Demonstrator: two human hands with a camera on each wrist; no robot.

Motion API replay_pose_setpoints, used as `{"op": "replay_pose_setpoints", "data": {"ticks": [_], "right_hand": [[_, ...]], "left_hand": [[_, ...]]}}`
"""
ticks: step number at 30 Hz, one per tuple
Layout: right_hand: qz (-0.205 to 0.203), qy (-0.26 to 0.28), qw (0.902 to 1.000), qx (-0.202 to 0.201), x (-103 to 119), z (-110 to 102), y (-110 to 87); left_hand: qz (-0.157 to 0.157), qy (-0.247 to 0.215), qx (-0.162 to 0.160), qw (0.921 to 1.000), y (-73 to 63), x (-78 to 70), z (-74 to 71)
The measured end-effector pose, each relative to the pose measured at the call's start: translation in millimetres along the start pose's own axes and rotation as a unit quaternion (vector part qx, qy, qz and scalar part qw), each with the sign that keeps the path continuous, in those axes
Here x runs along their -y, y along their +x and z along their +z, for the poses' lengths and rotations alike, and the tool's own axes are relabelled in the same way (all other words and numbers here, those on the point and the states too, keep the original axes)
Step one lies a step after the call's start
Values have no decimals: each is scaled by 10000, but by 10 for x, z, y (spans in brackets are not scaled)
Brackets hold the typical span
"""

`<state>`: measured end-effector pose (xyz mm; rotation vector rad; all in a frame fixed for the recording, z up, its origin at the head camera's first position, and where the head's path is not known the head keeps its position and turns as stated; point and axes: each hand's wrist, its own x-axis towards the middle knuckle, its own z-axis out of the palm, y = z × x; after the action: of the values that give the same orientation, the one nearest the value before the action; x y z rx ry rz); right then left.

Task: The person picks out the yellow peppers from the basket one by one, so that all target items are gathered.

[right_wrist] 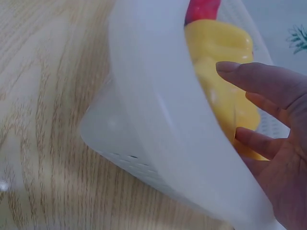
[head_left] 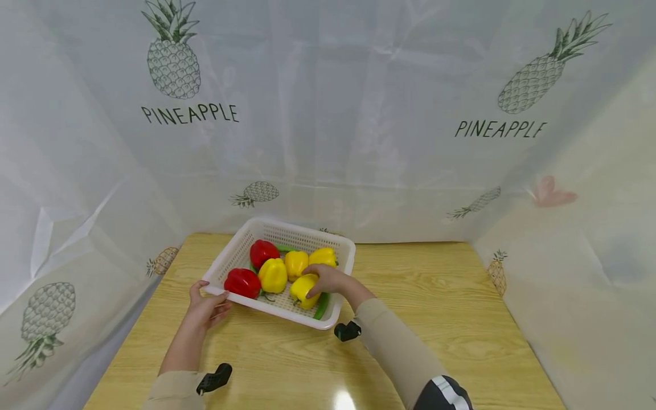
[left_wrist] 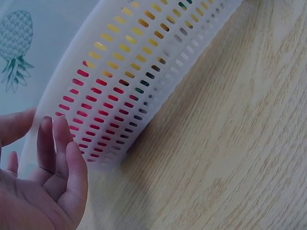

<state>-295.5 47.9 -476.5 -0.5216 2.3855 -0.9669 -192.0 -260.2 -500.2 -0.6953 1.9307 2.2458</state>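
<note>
A white plastic basket (head_left: 277, 311) with slotted walls stands on the table, holding red and yellow bell peppers. My left hand (head_left: 205, 307) grips the basket's near left corner, thumb over the rim and fingers (left_wrist: 76, 167) against the outer wall. Inside the basket, my right hand (head_left: 333, 280) reaches over the right side and holds the front yellow bell pepper (head_left: 302, 290) between thumb and fingers. Beside that pepper lies a long green vegetable (head_left: 322, 306). Two red bell peppers (head_left: 243, 283) sit at the left, with another yellow bell pepper (head_left: 273, 275) next to them.
More yellow bell peppers (head_left: 323, 256) lie toward the basket's back, near a second green piece (head_left: 284, 248). The wooden table (head_left: 420, 296) extends to the right and front. A white sheet (head_left: 359, 114) printed with pineapples hangs behind and at both sides.
</note>
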Motion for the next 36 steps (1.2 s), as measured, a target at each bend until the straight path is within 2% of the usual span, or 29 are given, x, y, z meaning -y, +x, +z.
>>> {"op": "replay_pose_setpoints", "data": {"ticks": [24,36], "right_hand": [[122,-86,9984,542,3,59,95],[315,-79,9966,763,31,44,111]], "left_hand": [[-49,-20,-49,10000,24,14,2],[-48,-38,-47,10000,28,6,4]]}}
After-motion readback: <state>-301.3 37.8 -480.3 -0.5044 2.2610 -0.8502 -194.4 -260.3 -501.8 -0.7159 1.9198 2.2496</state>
